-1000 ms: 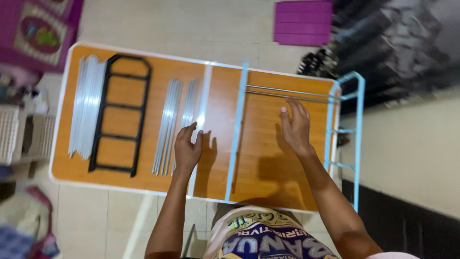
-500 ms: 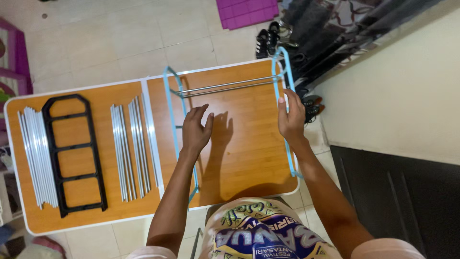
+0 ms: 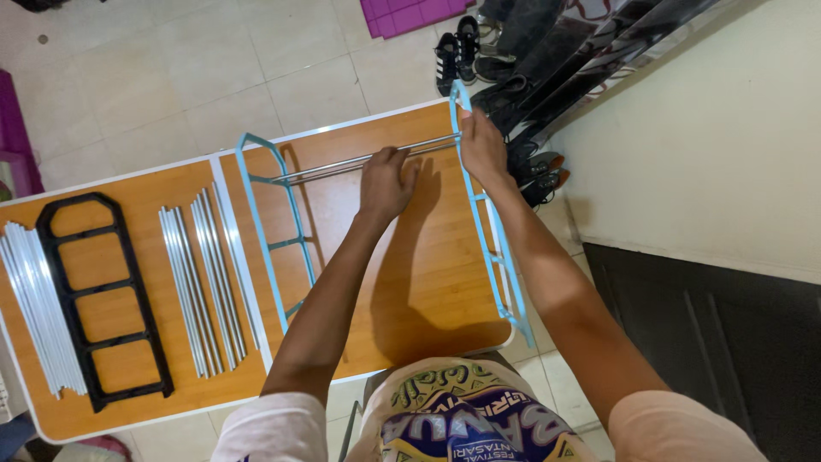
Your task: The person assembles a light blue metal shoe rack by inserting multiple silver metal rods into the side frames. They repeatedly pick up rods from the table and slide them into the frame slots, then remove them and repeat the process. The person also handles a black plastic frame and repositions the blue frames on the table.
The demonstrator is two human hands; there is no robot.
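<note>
Tubes, far left: a bundle of silver tubes (image 3: 34, 308) is laid along the left end of the wooden table (image 3: 428, 282).
Black frame: a black ladder-shaped side frame (image 3: 98, 299) is laid flat just beside that bundle.
Spare tubes: two smaller groups of silver tubes (image 3: 201, 282) are laid between the black frame and the table's white centre strip.
Left blue frame: a light blue side frame (image 3: 272, 231) is stood on edge, joined to the right one by a pair of silver rails (image 3: 333, 168).
Left hand: the left hand (image 3: 385, 181) is closed over the rails near their right part.
Right hand: the right hand (image 3: 481, 150) is wrapped around the top of the right blue side frame (image 3: 492, 248), where the rail ends meet it.
Step, as judged: the rail ends are being seated into the right frame.
Next move, as judged: a straight push along the rails is called for, with the frame braced.
Floor beyond: dark shoes (image 3: 453, 51) are seen on pale tiles.
</note>
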